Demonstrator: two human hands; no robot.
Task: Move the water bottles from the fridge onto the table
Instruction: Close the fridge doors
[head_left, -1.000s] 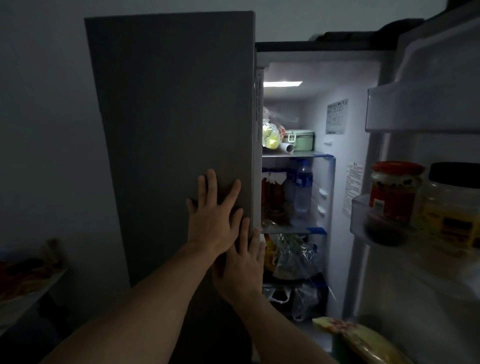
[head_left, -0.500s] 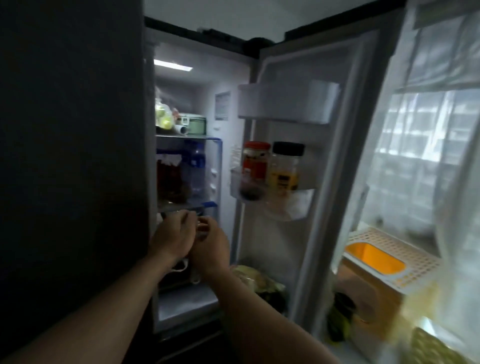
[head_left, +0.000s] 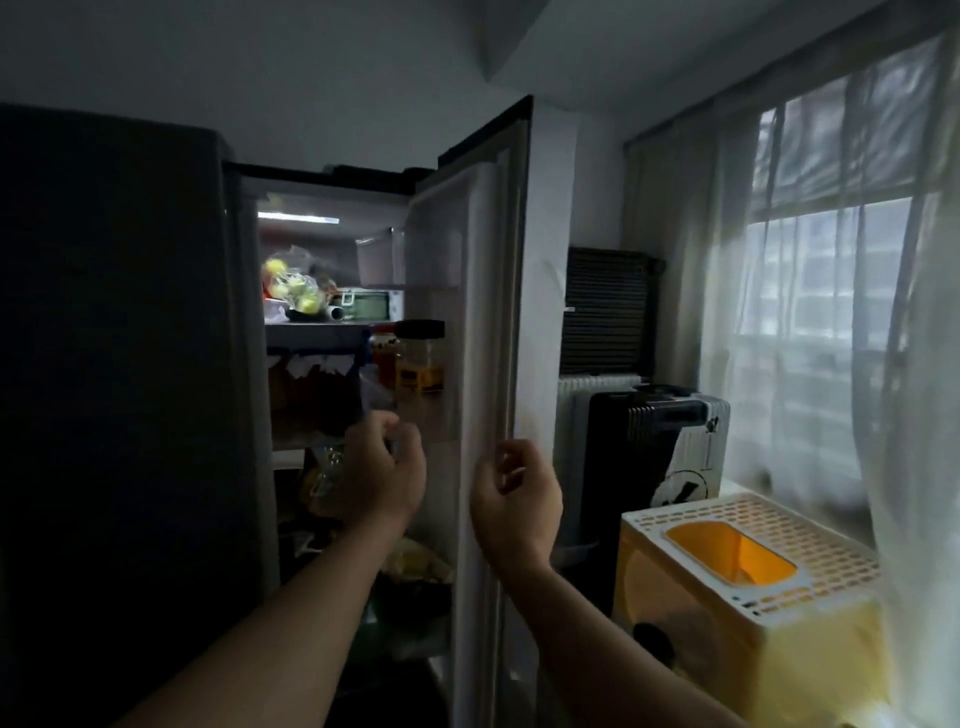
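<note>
My left hand (head_left: 382, 470) and right hand (head_left: 514, 499) are bare, with no glove, ring or watch on either. Both forearms are bare too, from the wrists down to the bottom edge of the view, and no sleeve or cuff shows anywhere along them. The dim light hides finer detail such as my nails.

A bag of yellow fruit (head_left: 293, 288) sits on the top shelf on the left, next to a pale green box (head_left: 368, 306). A jar with a black lid (head_left: 420, 356) stands right of them. Near on the right is a white and yellow plastic basket (head_left: 748, 587). Behind it stands a black heater (head_left: 644, 447). A thin white curtain (head_left: 831, 291) hangs far right.
</note>
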